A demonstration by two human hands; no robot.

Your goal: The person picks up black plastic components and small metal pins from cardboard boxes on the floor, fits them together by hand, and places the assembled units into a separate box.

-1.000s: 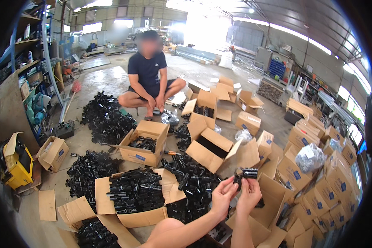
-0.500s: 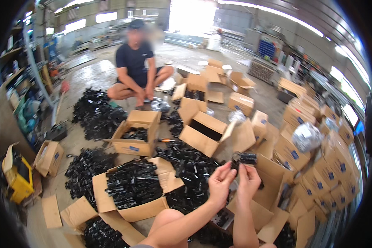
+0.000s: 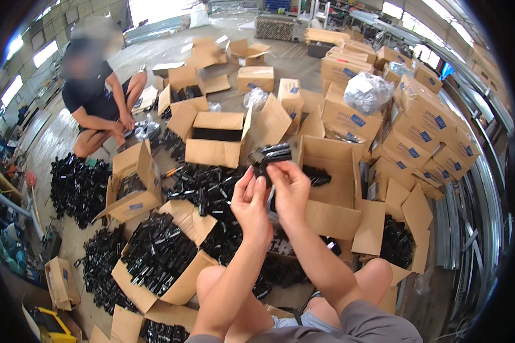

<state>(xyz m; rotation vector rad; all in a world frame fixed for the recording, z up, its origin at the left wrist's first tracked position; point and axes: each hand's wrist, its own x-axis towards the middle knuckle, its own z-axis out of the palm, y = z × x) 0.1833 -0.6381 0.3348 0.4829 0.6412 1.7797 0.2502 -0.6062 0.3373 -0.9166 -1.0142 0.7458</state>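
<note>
In front of me, at mid-height, my left hand (image 3: 249, 203) and my right hand (image 3: 290, 187) are close together, fingertips pinching a small glossy black part (image 3: 276, 152). It looks like a short ribbed or tubular fitting, and its exact kind is too small to tell. Its lower end is covered by my fingers. Just right of my hands stands an open cardboard box (image 3: 332, 220) with several black parts (image 3: 316, 176) inside. Below and left of my hands lies a loose heap of similar black parts (image 3: 206, 186).
A co-worker (image 3: 100, 103) squats at the far left by another black heap (image 3: 77, 188). Another open carton (image 3: 133, 200) stands left, with a filled one (image 3: 160, 257) nearer me. Stacked closed cartons (image 3: 423, 128) rise at the right, beside long metal profiles (image 3: 455, 228).
The view has swung right and down, so boxes and co-worker sit farther left. Both hands still pinch the black part, now nearer the picture's middle.
</note>
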